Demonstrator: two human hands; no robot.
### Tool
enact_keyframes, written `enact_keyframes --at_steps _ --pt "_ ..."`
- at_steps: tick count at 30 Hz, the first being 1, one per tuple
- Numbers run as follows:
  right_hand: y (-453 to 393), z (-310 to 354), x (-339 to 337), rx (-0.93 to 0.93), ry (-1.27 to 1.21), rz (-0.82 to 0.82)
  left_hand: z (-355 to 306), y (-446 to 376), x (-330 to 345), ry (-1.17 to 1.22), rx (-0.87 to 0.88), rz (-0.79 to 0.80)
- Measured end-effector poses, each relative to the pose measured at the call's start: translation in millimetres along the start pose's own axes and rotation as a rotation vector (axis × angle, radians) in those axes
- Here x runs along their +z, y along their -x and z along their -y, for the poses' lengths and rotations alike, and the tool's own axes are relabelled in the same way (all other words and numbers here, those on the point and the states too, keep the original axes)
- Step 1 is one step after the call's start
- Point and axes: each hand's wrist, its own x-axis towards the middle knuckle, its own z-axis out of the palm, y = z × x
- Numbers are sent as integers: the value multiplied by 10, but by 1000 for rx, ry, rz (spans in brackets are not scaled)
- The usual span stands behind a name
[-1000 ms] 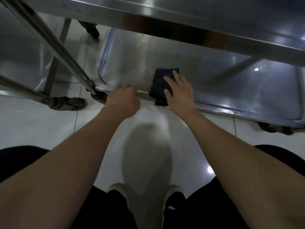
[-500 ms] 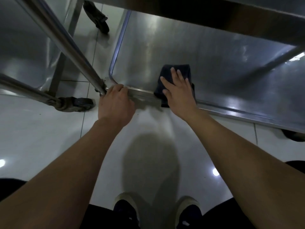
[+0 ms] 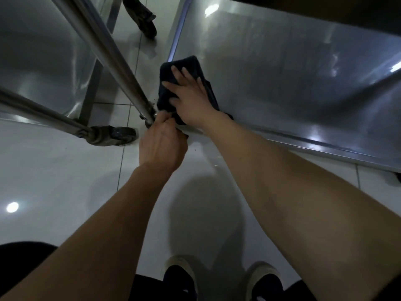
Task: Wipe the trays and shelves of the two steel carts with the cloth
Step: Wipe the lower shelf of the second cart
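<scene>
A: Nearest to us: our two shoes on the white tiled floor, both forearms reaching forward.

B: Left hand?

A: Our left grip is curled and clamped on the near front rim of the bottom shelf, right at the corner where the slanted steel post comes down. Fingertips are hidden from us, so we can't tell how far they wrap.

B: Right?

A: Our right hand lies flat, fingers straight and spread, pressing the dark cloth onto that shelf. Grip is apart, not clamped on anything.

B: Cloth position?

A: Near-left corner of the shelf, just beside the post, bunched under our palm.

B: Further out?

A: Second cart's caster left of our left hand; another caster beyond, near the top edge.
</scene>
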Motion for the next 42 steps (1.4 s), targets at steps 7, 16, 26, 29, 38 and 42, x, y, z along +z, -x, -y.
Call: enact_keyframes --at_steps 7,16,26,29,38,42 --pt "529 -545 -139 111 -79 -139 -200 -80 46 -106 146 -44" --pt "1532 -1417 -522 398 -71 -285 -1131 -121 422 -121 387 213" --pt "2464 -2260 -862 773 -43 -373 -1648 -61 766 -385 437 357" --pt "2489 -2302 -835 747 -20 -399 -1700 -91 752 -358 419 324" --pt "2163 -2101 -747 692 -51 -504 -1471 -343 457 20 322 264" --pt "1762 -1862 -681 568 -6 -435 -1048 -452 223 -87 219 128"
